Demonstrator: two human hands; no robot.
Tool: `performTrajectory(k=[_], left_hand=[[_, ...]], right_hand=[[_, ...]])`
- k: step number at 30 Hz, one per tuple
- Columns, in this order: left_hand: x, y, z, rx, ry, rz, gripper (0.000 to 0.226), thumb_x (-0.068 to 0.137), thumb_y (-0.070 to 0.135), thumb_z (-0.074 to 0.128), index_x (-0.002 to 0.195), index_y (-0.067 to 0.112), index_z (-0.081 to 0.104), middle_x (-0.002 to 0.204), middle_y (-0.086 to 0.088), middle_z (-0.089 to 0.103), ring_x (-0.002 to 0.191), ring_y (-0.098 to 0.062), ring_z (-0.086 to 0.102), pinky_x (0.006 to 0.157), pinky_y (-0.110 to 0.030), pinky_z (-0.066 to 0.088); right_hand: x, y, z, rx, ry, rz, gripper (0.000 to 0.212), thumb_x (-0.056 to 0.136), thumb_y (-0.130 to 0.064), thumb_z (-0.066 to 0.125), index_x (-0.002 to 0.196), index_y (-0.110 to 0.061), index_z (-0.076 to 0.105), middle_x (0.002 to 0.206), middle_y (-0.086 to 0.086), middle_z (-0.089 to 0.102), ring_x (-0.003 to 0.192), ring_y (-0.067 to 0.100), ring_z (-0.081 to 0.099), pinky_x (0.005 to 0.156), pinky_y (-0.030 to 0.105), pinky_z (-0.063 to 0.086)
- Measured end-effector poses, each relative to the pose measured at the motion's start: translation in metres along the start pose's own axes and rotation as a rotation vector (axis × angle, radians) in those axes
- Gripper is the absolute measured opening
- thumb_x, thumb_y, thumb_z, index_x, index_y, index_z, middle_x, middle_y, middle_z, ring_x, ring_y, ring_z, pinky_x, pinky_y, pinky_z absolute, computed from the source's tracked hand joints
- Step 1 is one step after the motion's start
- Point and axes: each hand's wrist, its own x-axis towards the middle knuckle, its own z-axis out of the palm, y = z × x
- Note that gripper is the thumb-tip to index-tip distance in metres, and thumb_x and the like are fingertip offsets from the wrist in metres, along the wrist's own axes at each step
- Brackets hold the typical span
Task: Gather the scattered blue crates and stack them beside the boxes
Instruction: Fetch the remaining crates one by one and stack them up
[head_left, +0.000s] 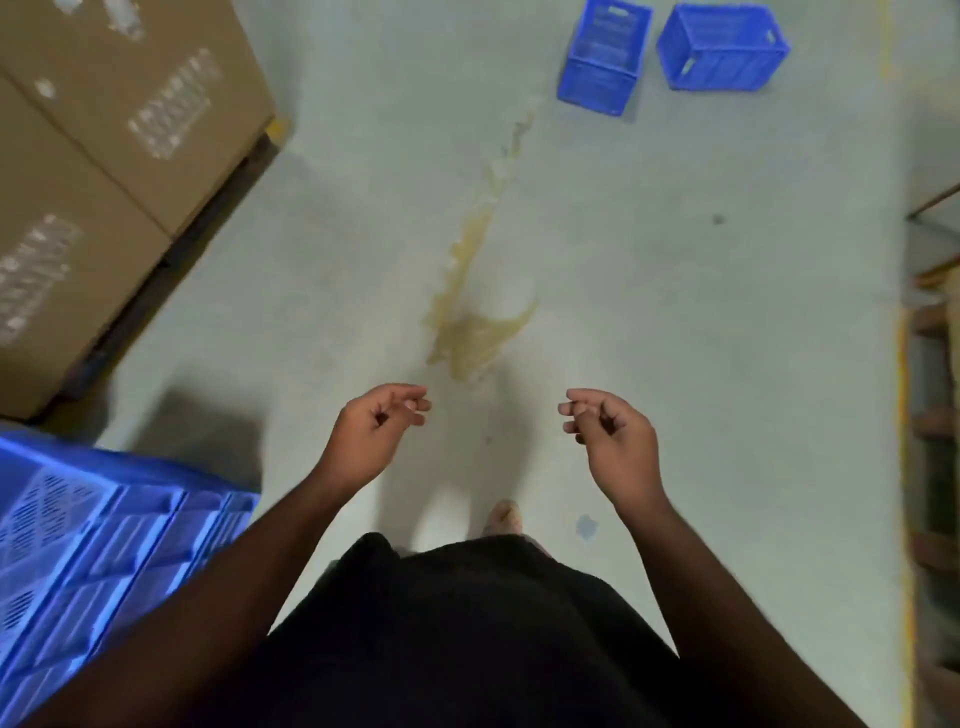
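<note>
Floor: pale grey-green concrete floor is seen from above, marked by a long yellowish stain running down its middle.
Boxes: stacked cardboard boxes with white labels are set at the upper left, over a dark base.
Stacked crates: a blue crate stack is seen at the lower left, just below the boxes, blurred and partly cut by the frame edge.
Scattered crates: two blue slatted crates are left on the floor at the top right, well apart from the stack. The left crate is tipped on its side. The right crate is upright, opening upward, long axis running left to right.
Obstacles: only the stain lies between the person and the two crates.
Right edge: a yellow floor line and wooden framing are seen.
Left hand: held out at waist height, fingers loosely curled, nothing grasped.
Right hand: likewise loosely curled and empty.
</note>
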Motion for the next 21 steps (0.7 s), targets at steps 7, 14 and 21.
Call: performTrajectory(k=[7, 14, 21], left_hand=[[0.130, 0.083, 0.104, -0.078, -0.070, -0.039, 0.023, 0.102, 0.008, 0.053, 0.120, 0.008, 0.068, 0.106, -0.006, 0.076, 0.097, -0.028, 0.072, 0.090, -0.032, 0.058], [0.298, 0.124, 0.156, -0.117, -0.068, -0.103, 0.021, 0.101, 0.003, 0.054, 0.112, 0.008, 0.071, 0.099, -0.006, 0.078, 0.093, -0.024, 0.073, 0.083, -0.022, 0.058], [0.511, 0.231, 0.162, 0.033, -0.151, -0.190, 0.022, 0.101, 0.009, 0.056, 0.119, 0.007, 0.068, 0.107, -0.010, 0.075, 0.094, -0.023, 0.071, 0.084, -0.027, 0.054]], right_hand=[[0.155, -0.041, -0.074, 0.026, 0.043, 0.059, 0.023, 0.097, -0.006, 0.056, 0.107, -0.015, 0.074, 0.093, -0.001, 0.078, 0.083, 0.024, 0.072, 0.085, 0.037, 0.056], [0.343, -0.065, -0.084, 0.019, 0.028, 0.037, 0.022, 0.096, -0.012, 0.057, 0.106, -0.024, 0.073, 0.098, -0.004, 0.077, 0.085, 0.023, 0.073, 0.083, 0.040, 0.057], [0.507, -0.114, -0.129, -0.015, 0.044, 0.148, 0.028, 0.097, -0.008, 0.057, 0.101, -0.029, 0.074, 0.099, -0.004, 0.076, 0.082, 0.018, 0.075, 0.083, 0.036, 0.059]])
